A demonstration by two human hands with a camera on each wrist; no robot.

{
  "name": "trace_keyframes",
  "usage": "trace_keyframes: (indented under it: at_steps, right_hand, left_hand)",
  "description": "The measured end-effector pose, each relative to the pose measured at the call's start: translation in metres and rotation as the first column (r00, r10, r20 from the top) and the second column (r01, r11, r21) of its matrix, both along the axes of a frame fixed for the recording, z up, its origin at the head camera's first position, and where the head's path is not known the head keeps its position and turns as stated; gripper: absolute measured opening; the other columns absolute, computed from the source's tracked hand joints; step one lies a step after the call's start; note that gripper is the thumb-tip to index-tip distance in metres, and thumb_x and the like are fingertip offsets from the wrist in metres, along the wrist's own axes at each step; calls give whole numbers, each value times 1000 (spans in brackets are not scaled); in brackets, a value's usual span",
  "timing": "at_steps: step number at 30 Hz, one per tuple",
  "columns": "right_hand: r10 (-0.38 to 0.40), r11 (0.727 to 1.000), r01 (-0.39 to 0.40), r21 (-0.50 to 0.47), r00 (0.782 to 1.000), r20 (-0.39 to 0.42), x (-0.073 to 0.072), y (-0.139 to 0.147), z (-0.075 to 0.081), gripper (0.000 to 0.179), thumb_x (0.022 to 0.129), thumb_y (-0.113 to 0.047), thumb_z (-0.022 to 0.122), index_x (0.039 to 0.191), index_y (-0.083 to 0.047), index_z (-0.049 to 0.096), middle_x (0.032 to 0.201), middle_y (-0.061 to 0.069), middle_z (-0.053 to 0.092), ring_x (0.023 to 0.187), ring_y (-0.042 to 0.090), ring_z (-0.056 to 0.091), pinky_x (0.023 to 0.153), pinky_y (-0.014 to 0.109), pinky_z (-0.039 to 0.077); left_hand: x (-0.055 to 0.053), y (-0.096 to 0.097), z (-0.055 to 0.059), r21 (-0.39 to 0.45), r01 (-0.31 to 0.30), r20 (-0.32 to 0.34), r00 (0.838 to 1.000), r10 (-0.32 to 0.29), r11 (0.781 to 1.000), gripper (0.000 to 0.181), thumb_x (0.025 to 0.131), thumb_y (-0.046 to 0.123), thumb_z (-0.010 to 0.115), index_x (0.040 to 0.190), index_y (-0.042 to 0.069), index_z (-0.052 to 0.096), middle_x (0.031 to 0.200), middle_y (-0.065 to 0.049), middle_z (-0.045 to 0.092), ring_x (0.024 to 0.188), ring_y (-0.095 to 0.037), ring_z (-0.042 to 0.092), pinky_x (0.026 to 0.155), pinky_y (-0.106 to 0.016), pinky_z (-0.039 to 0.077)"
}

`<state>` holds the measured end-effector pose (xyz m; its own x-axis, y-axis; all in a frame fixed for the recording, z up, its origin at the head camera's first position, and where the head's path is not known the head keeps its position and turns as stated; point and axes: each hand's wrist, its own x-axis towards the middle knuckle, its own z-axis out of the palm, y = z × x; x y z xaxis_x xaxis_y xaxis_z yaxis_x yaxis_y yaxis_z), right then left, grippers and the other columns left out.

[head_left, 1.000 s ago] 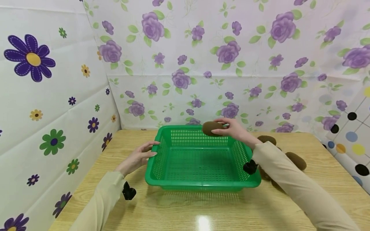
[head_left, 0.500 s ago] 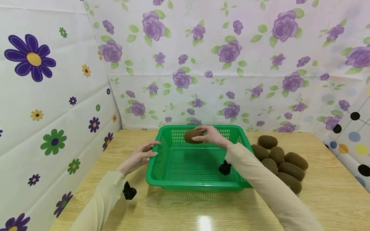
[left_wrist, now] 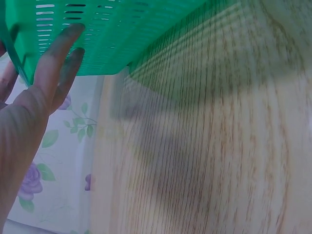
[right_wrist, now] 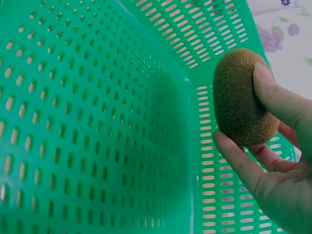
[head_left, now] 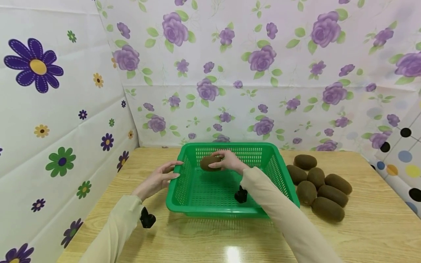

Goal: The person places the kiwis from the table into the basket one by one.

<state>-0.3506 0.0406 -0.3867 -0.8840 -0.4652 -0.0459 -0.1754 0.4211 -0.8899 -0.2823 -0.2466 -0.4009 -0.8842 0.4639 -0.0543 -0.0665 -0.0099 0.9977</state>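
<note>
My right hand [head_left: 231, 162] holds a brown, fuzzy kiwi [head_left: 207, 163] between thumb and fingers, inside the back left part of a green plastic basket [head_left: 223, 210]. In the right wrist view the kiwi [right_wrist: 239, 97] is tilted on end before the slotted wall, thumb on one side and fingers on the other. At the basket's left rim, my left hand [head_left: 158, 179] grips the edge. The left wrist view shows two of its fingers [left_wrist: 61, 58] against the outside of the slotted wall. No other fruit shows on the basket floor.
Several more kiwis [head_left: 332, 195] lie grouped on the wooden table [head_left: 204, 241], right of the basket. A flowered sheet [head_left: 230, 73] hangs behind the table, and another [head_left: 62, 120] stands along the left side.
My right hand has carried the kiwi leftward and down from above the basket's back rim into the basket. The left hand has stayed at the left rim.
</note>
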Motion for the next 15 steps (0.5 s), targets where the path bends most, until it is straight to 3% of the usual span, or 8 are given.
trace_keyframes:
  at_steps: [6, 10, 15]
  right_hand:
    - [-30, 999, 32, -26, 998, 58, -1, -11, -9, 48, 81, -12, 70, 125, -3, 52, 110, 16, 54, 79, 28, 57, 71, 44, 48]
    - [-34, 999, 35, -5, 998, 52, -1, -16, -15, 48, 80, -11, 70, 124, -2, 53, 111, 18, 54, 87, 27, 57, 69, 42, 49]
    - [-58, 996, 65, -61, 991, 121, -3, -21, -21, 49, 79, -8, 70, 124, -1, 53, 118, 20, 50, 97, 30, 54, 67, 40, 50]
  left_hand:
    - [1, -1, 1, -3, -4, 5, 1000, 4, 1000, 51, 92, 8, 52, 138, 6, 31, 146, -13, 5, 127, -33, 21, 92, -50, 32]
    - [0, 0, 1, 2, -3, 10, 1000, 3, 1000, 52, 91, 8, 53, 138, 5, 31, 145, -14, 10, 123, -35, 28, 91, -49, 34]
    - [-2, 1, 0, 16, 9, 7, 1000, -9, 1000, 51, 92, 7, 52, 138, 6, 30, 143, -15, 14, 117, -36, 37, 87, -46, 39]
